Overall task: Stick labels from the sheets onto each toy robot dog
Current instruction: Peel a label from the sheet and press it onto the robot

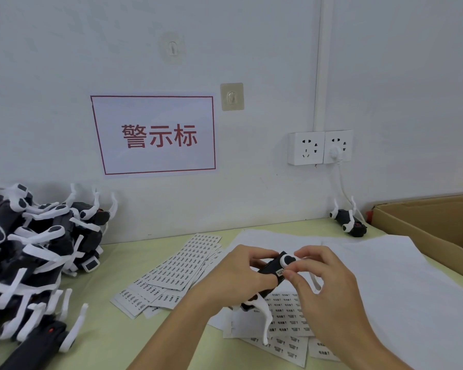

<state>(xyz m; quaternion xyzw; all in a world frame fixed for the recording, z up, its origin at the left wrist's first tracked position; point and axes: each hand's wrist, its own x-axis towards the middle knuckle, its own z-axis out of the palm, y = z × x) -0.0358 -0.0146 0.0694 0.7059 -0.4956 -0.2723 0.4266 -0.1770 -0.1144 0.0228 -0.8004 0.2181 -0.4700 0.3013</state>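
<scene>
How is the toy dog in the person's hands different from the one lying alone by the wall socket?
The held toy dog is off the table, gripped by the left hand, with the right hand pinching at a small label on it. The lone toy dog lies untouched on the table, legs up. Both have black bodies and white legs.

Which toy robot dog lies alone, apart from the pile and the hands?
The toy robot dog at the table's far right, below the wall sockets and beside the cardboard box. The others are heaped at left or held.
</scene>
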